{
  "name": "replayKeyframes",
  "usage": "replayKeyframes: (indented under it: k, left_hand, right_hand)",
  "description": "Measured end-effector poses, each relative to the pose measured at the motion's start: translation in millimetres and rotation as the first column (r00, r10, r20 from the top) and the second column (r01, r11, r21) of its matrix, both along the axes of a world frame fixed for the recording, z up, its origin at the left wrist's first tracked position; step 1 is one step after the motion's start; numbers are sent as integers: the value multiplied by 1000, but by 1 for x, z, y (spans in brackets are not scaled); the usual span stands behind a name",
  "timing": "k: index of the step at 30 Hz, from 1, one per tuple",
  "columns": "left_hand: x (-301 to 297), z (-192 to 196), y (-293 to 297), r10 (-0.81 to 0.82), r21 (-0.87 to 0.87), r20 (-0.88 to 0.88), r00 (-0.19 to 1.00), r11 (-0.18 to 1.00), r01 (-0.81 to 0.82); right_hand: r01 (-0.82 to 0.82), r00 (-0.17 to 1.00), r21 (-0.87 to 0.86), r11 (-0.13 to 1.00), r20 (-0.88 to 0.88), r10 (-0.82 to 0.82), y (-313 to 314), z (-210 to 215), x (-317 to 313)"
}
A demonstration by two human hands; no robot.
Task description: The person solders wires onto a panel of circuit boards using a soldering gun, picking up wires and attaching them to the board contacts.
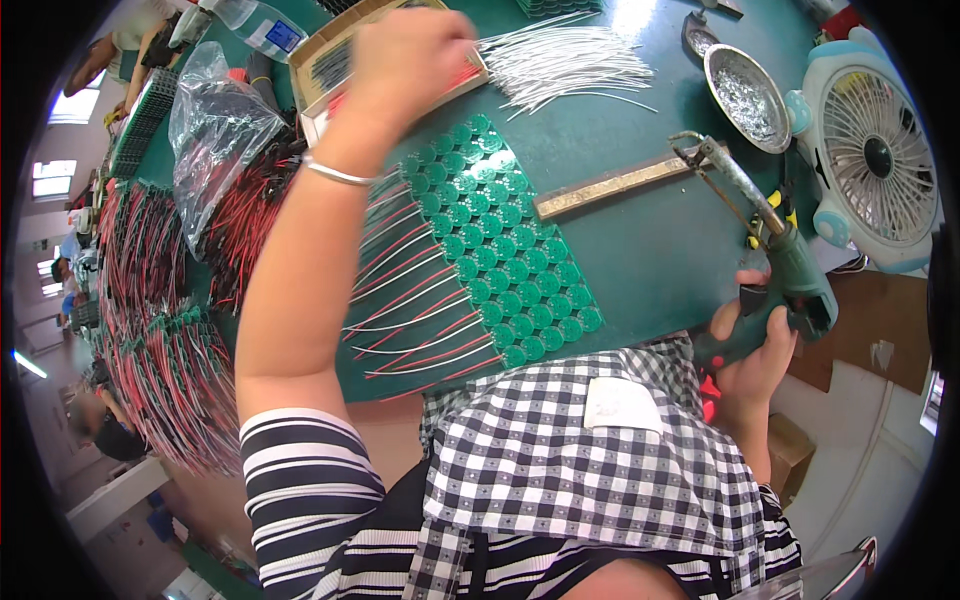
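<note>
My right hand (762, 370) is closed round the handle of a green soldering gun (800, 275), its metal tube pointing up and away over the table. My left hand (408, 62), blurred by motion, is over a shallow cardboard box (308, 85) with dark and red wires; its fingers are too smeared to read. A panel of round green circuit boards (510, 255) lies in front of me. Red and white wires (425, 320) stick out from its left edge in a row. Beside the box lies a loose pile of white wires (575, 65).
A brass-coloured bar (605, 190) lies right of the panel. Farther right are a round metal dish (748, 105) of silvery bits and a pale blue fan (878, 155). Bundles of wired boards (150, 300), a clear plastic bag (215, 130) and a bottle (258, 28) are on the left.
</note>
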State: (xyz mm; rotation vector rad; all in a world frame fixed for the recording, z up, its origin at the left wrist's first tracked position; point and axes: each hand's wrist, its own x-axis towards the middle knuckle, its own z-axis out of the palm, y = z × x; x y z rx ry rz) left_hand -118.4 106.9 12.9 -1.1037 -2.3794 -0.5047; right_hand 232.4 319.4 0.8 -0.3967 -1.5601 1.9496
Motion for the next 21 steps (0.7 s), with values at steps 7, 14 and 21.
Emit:
replayKeyframes:
  k: [7,14,21]
  left_hand:
    - [34,-16,75,-70,-125,47,996,989,76]
    - [34,-2,87,-39,-239,93,995,969,60]
    - [57,-1,76,-425,246,275,862,898,365]
  right_hand:
    - [-37,999,14,999,-39,37,3,-1,-3]
    - [15,997,-50,999,-69,-18,16,-2,3]
    - [28,992,-99,995,-121,-40,24,-4,2]
